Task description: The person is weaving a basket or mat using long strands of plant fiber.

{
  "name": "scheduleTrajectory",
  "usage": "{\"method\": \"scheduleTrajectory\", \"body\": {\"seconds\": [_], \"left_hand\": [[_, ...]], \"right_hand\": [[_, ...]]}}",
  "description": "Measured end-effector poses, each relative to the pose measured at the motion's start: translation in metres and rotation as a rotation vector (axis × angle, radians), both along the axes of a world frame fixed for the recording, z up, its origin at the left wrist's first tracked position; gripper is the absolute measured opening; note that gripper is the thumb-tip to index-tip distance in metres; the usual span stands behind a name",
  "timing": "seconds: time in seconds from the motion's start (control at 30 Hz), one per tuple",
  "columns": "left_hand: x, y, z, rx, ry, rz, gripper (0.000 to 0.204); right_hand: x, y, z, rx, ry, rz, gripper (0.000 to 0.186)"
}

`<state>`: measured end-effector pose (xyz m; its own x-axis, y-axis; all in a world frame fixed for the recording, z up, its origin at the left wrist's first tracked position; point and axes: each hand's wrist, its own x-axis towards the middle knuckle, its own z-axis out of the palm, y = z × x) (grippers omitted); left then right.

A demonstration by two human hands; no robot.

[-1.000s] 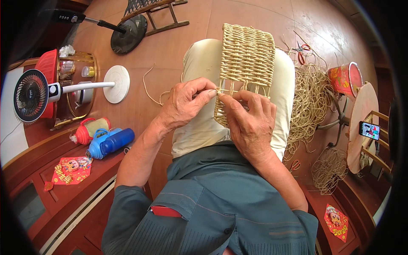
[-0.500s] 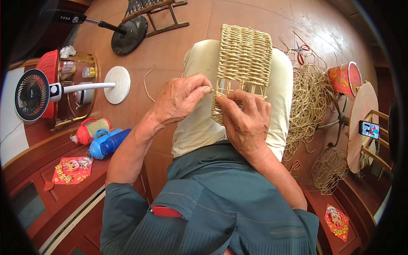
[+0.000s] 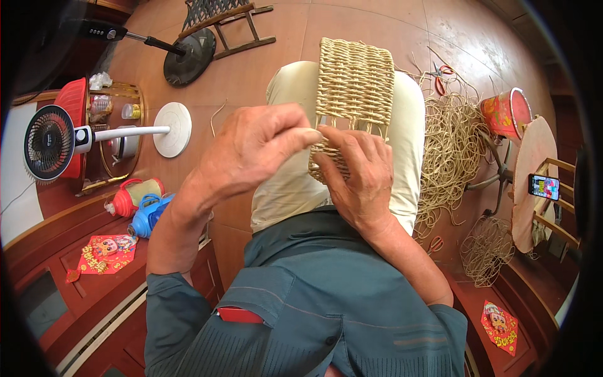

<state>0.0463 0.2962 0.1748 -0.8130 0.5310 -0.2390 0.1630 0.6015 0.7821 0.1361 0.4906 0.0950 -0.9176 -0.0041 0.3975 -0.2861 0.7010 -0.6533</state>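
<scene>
A straw-coloured woven piece (image 3: 355, 78) lies over my pale trousers (image 3: 408, 169), with a band of bare lengthwise cords between its upper and lower woven sections. At that gap my left hand (image 3: 254, 151) is pinched, apparently on a thin cord strand mostly hidden by the fingertips, just left of the weave. My right hand (image 3: 357, 179) grips the lower section with curled fingers, partly covering it. Its fingertips are close beside those of the left.
Tangled cord (image 3: 449, 176), pliers (image 3: 440, 75) and scissors (image 3: 434, 245) lie right, near a red bucket (image 3: 502, 113) and round board with a phone (image 3: 544, 186). Left are a white fan (image 3: 129, 132) and flasks (image 3: 149, 220); a folded chair (image 3: 242, 38) lies ahead.
My left hand has shifted left and then swung up and across toward the gap, its forearm further left. My right hand and the woven piece have moved slightly left.
</scene>
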Motion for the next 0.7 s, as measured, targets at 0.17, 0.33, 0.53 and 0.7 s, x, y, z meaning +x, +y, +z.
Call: {"method": "scheduleTrajectory", "body": {"seconds": [0.17,0.33,0.53,0.7], "left_hand": [[0.012,0.015,0.015,0.299,-0.206,0.05,0.031],[0.011,-0.015,-0.011,0.514,-0.374,0.412,0.026],[0.051,0.013,-0.062,0.108,0.404,0.259,0.015],[0.059,0.025,-0.084,0.06,0.67,0.219,0.022]], "right_hand": [[-0.013,0.013,0.0,-0.052,-0.067,0.074,0.02],[-0.005,0.031,-0.006,-0.121,-0.083,-0.029,0.011],[-0.004,0.04,-0.002,-0.139,-0.167,-0.062,0.008],[-0.006,0.044,0.007,-0.231,-0.271,-0.075,0.01]]}}
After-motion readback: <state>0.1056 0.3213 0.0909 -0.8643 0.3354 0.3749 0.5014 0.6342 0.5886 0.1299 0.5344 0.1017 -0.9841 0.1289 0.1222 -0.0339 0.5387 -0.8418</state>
